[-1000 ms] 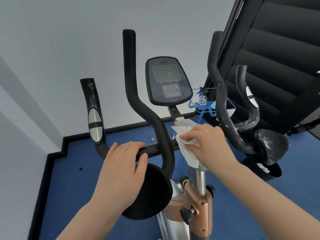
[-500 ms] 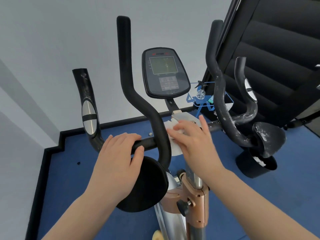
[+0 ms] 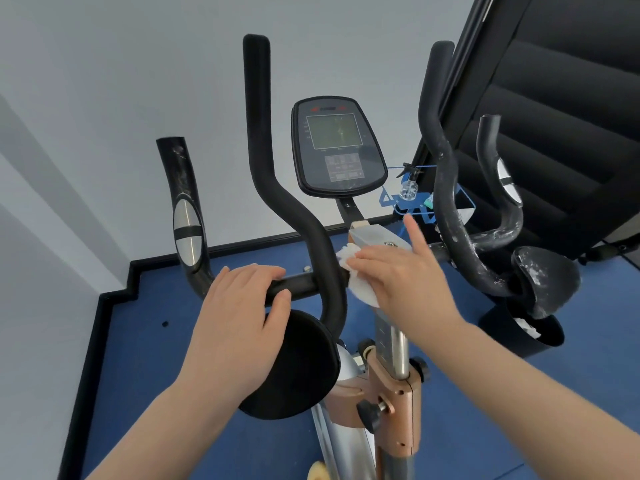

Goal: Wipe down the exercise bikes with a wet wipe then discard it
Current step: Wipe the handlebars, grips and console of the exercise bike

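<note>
At the crossbar, left hand: my left hand (image 3: 239,306) is wrapped over the black horizontal bar (image 3: 298,283) of the exercise bike, fingers curled over the top and thumb tucked under at the front, so the grip is closed on the bar.
Right hand: my right hand (image 3: 405,275) lies flat and spread, palm down, pressing the wet wipe (image 3: 356,278) against the bike where the bar meets the centre post; the index finger sticks up toward 12 o'clock, not touching anything.
Wet wipe: white and crumpled, pinned under my right palm, with its edges showing at 9 o'clock and 7 o'clock of that hand, touching the curved black handlebar (image 3: 294,202).
Console: the display console (image 3: 337,147) stands at 12 o'clock from my hands, tilted back on its stem.
Grey bracket: a pale bracket (image 3: 375,237) with a bolt sits just beyond my right fingertips.
Seat post: the steel post and copper-coloured clamp (image 3: 398,396) run down at 6 o'clock from my right hand.
Far right: a second, scuffed handlebar (image 3: 446,202) rises at 2 o'clock, with a small spray bottle (image 3: 408,183) on a blue rack (image 3: 415,206) behind it.
Bin: a black bin (image 3: 519,337) with white waste inside stands on the blue floor (image 3: 138,358) at 4 o'clock.
</note>
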`<action>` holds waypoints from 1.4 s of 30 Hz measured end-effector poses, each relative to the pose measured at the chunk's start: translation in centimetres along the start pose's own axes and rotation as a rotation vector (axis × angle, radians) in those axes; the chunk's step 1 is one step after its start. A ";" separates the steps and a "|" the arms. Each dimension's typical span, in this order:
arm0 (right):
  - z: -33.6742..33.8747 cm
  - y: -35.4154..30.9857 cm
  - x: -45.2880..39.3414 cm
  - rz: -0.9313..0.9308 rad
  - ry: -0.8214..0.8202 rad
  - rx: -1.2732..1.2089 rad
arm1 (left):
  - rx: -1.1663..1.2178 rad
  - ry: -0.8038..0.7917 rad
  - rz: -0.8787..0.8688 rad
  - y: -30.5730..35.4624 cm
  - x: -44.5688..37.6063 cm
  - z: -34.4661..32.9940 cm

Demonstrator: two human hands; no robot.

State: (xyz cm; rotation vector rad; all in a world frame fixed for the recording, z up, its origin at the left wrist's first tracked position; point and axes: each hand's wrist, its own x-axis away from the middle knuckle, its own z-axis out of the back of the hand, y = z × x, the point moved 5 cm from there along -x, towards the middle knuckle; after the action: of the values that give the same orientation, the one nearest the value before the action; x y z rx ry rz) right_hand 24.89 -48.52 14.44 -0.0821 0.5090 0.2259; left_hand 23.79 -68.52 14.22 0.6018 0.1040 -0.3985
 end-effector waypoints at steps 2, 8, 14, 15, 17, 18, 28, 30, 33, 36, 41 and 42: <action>1.4 1.2 -0.8 0.000 0.070 0.027 | 0.025 0.035 0.015 -0.1 0.1 0.2; 6.3 1.4 -4.0 -0.232 0.329 -0.331 | 0.110 0.181 0.053 -0.5 1.8 1.2; -0.2 -6.2 -3.9 0.244 0.040 -0.172 | -0.005 0.198 0.200 -1.7 2.3 1.2; -1.0 -6.4 -3.5 0.280 -0.012 -0.145 | -0.032 0.198 0.202 -1.6 2.3 1.2; -1.3 -6.1 -2.9 0.376 -0.083 -0.086 | -0.042 0.197 0.213 -1.5 2.4 1.3; -1.2 -5.8 -2.8 0.428 -0.106 -0.065 | -0.030 0.204 0.215 -1.5 2.5 1.3; -3.7 -9.1 -5.8 0.463 -0.469 0.088 | 0.238 0.228 0.343 -1.8 3.9 1.1; -3.2 -9.0 -6.1 0.525 -0.472 0.041 | 0.263 0.225 0.356 -1.9 4.3 1.0; -2.3 -6.6 -5.5 0.672 -0.361 0.150 | 0.288 0.208 0.375 -2.1 5.0 0.9; -2.2 -5.9 -5.3 0.644 -0.304 0.133 | 0.316 0.212 0.404 -2.2 5.5 0.6; -4.1 -11.5 -7.2 0.592 -0.441 -0.115 | 0.336 0.239 0.428 -2.5 5.6 0.2; -4.0 -11.8 -8.2 0.509 -0.563 -0.191 | 0.335 0.243 0.434 -2.6 5.6 0.1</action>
State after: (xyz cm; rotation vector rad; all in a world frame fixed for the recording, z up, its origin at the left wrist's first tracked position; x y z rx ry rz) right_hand 18.86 -62.12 15.27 -0.0698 -0.0647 0.7705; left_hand 27.87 -72.38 11.77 0.9782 0.1364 0.0836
